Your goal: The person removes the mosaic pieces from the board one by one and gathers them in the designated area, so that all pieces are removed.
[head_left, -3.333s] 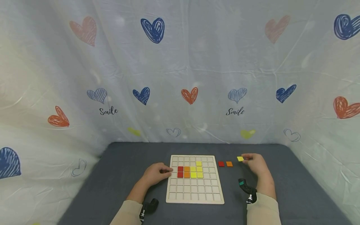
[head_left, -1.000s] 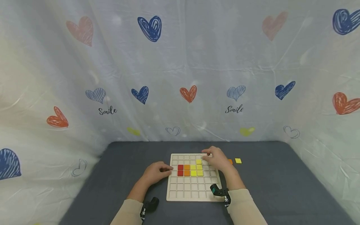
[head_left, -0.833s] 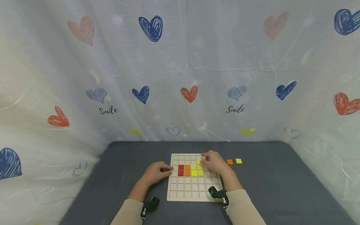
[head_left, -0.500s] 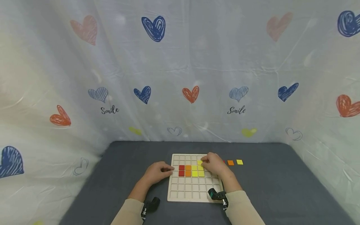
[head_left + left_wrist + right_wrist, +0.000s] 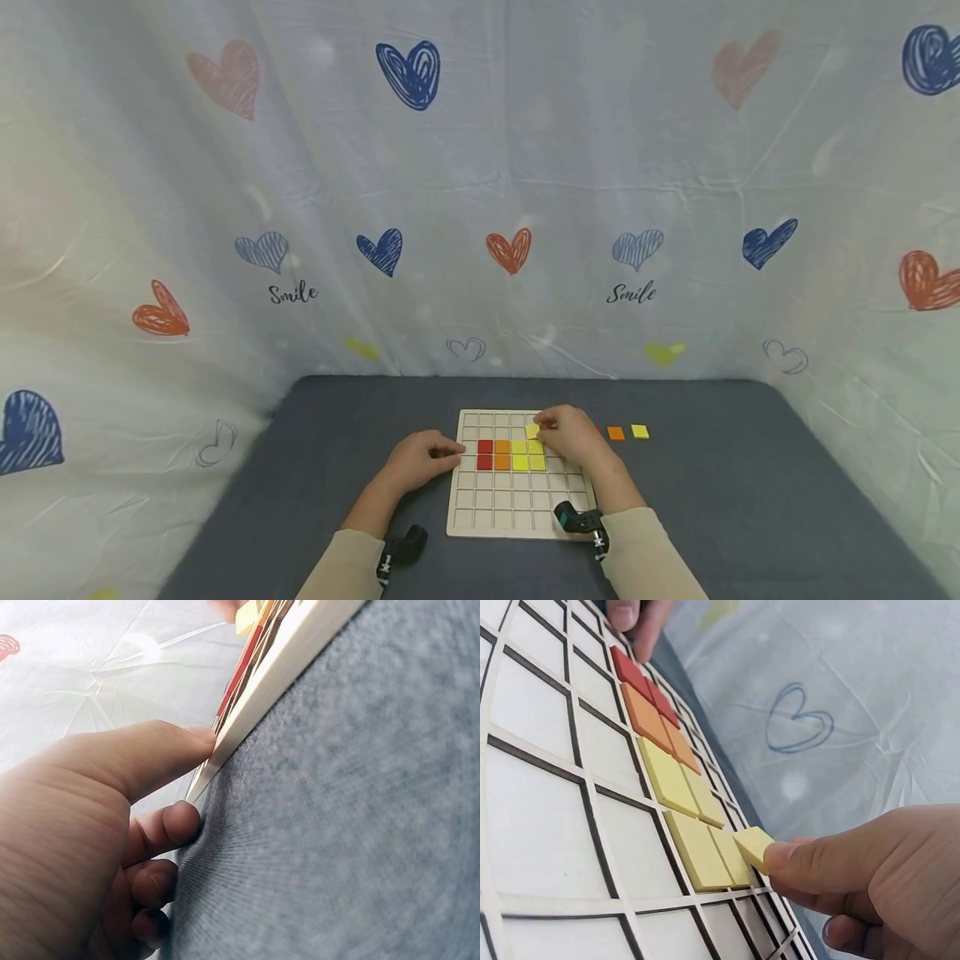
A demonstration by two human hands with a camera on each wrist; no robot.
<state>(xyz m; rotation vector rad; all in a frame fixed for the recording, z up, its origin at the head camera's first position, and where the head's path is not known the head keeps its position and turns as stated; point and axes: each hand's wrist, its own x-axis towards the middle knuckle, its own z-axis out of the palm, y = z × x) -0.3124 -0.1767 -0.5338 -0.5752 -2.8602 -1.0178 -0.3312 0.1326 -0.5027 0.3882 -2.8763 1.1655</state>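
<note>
A pale gridded board lies on the dark cloth. Two rows on it hold red, orange and yellow tiles. My right hand is over the board's upper right, its thumb and fingers pinching one yellow tile. In the right wrist view this pinched tile is tilted, close beside the flat yellow ones. My left hand touches the board's left edge with its fingertips. The left wrist view shows the thumb against the edge and the other fingers loosely bent.
To the right of the board lie an orange tile, a yellow tile and a red tile partly hidden by my right hand. Dark cloth covers the table. A pale curtain printed with hearts hangs behind and beside it.
My right hand has let go of the yellow tile at the right, moved left over the board and taken hold of the uppermost yellow tile there. The left hand stays at the edge.
</note>
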